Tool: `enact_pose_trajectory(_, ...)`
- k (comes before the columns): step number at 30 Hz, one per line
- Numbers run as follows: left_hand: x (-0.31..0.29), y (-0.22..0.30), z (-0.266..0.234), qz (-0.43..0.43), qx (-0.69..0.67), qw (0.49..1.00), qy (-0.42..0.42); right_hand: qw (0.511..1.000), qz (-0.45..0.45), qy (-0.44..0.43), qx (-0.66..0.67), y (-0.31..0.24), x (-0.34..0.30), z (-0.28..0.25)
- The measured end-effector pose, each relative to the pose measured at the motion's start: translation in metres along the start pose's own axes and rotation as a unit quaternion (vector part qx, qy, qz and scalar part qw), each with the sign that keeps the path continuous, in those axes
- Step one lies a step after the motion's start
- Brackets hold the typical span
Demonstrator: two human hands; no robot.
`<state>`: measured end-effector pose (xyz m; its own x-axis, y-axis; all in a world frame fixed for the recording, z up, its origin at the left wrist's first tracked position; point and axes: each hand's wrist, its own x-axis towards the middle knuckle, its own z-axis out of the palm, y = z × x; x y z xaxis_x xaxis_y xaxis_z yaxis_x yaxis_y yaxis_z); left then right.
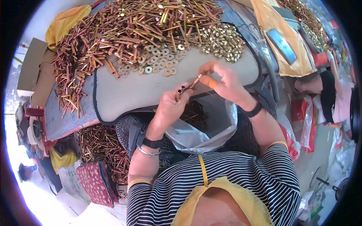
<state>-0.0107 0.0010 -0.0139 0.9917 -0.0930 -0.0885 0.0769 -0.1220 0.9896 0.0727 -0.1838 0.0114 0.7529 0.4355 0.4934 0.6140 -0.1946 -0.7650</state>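
Note:
My left hand [171,107] is closed around a few gold-brown bolts [182,89], whose ends poke out between thumb and fingers. One points up and right toward my right hand [228,84]. There, thumb and forefinger pinch a small shiny nut-like piece [200,76] at that bolt's end; the fingers partly hide it. An orange cover wraps one right finger. Both hands are above the near edge of a grey padded mat [132,88]. Below them, a white sack [222,132] stands open in my lap, with loose bolts [196,115] inside.
A large heap of bolts [143,28] covers the table's far side. Flat washers [160,60] and a pile of small brassy nuts [224,41] lie on the mat. A phone [282,46] rests on yellow cloth at right. More bolts [100,150] fill the lower left.

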Motion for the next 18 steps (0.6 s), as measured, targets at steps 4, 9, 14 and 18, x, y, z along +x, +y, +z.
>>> enact_pose_trajectory(4, 0.001, 0.0, -0.001, 0.008, 0.013, 1.0, -0.006, 0.985, 0.091, -0.097, 0.108, 0.019, -0.001, -0.011)
enact_pose_trajectory(9, 0.001, -0.008, 0.0, 0.015, 0.027, 1.0, -0.007, 0.998, 0.001, -0.067, -0.007, 0.007, -0.003, -0.004)
enact_pose_trajectory(14, -0.001, -0.003, -0.001, 0.01, 0.017, 1.0, -0.001, 0.988, 0.099, -0.109, 0.05, 0.004, -0.002, -0.01)
enact_pose_trajectory(18, -0.001, -0.002, -0.003, 0.014, 0.027, 1.0, -0.002, 0.993, 0.041, -0.103, 0.031, 0.006, -0.002, 0.001)
